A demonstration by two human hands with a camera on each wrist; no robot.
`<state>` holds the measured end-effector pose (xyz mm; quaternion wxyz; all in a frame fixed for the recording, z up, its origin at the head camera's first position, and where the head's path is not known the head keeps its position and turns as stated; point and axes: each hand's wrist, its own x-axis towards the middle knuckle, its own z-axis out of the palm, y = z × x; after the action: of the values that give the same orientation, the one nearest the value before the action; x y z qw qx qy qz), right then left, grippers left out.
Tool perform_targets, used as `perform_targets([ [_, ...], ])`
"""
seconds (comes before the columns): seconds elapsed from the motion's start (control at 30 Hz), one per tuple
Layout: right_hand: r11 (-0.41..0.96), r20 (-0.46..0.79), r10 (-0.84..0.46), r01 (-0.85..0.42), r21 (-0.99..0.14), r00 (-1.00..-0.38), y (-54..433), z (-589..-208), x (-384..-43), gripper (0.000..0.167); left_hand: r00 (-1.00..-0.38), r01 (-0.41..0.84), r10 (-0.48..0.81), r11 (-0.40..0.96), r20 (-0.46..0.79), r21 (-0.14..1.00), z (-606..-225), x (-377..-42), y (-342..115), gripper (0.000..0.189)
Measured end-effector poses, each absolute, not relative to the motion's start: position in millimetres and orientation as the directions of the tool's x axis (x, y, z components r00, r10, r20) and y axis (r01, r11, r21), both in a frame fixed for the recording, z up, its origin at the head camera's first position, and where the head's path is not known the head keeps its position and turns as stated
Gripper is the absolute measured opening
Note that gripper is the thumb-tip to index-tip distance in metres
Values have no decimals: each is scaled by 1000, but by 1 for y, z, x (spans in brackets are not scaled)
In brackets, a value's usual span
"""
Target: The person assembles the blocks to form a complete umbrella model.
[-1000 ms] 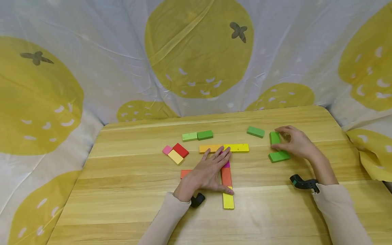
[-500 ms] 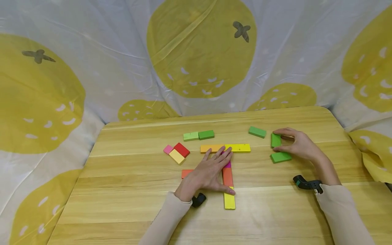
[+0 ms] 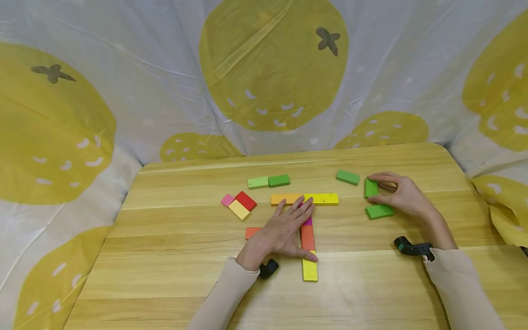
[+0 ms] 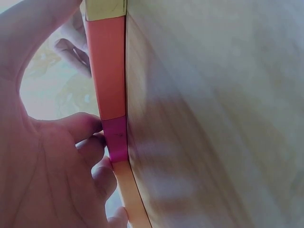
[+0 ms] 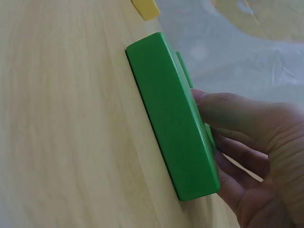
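Observation:
My right hand pinches a green block between thumb and fingers at its two ends. Right in front of it lies another green block, large in the right wrist view, where it covers most of the pinched one. My left hand lies with fingers spread over a T of flat blocks. Its fingertips rest at the junction of the orange block, the yellow block and the magenta block. Down the stem come a red-orange block and a second yellow block, which the thumb overlaps.
A darker green block lies left of the right hand. Light green and green blocks lie end to end at the back. Pink, red and cream blocks form a cluster. The left hand partly covers an orange-red block.
The head view has shifted slightly. My right hand's fingers sit a little further left on the green block, which has shifted slightly with them. My left hand stays put.

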<state>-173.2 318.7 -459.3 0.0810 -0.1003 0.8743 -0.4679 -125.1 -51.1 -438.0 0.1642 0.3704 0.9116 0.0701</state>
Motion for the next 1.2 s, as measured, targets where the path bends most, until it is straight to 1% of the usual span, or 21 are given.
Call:
perform_targets([
  [0.2,565,-53,-238,-94,-819,-970,316,-458,-174,65,-672,649,697,717,-251,254,-437,-125,-51,126],
  [0.37,558,-71,-243,-80,-826,-967,309,-448,-173,68,-672,649,696,718,-254,252,-436,-126,-51,126],
  [0.5,592,-48,-243,-108,-799,-969,300,-440,-172,64,-672,648,695,719,-255,252,-435,-126,-51,126],
  [0.6,583,-29,-278,-145,-800,-960,292,-437,-171,60,-672,646,694,720,-257,253,-435,-125,-51,126],
  [0.77,563,-29,-316,-163,-810,-948,276,-439,-170,59,-674,642,689,725,-266,250,-435,-124,-50,126],
  [1.1,630,17,-309,-218,-746,-951,257,-454,-175,57,-678,636,685,728,-266,255,-435,-122,-51,127],
  [1.2,625,39,-341,-257,-737,-939,259,-457,-175,55,-673,639,689,725,-269,257,-435,-122,-50,127],
])
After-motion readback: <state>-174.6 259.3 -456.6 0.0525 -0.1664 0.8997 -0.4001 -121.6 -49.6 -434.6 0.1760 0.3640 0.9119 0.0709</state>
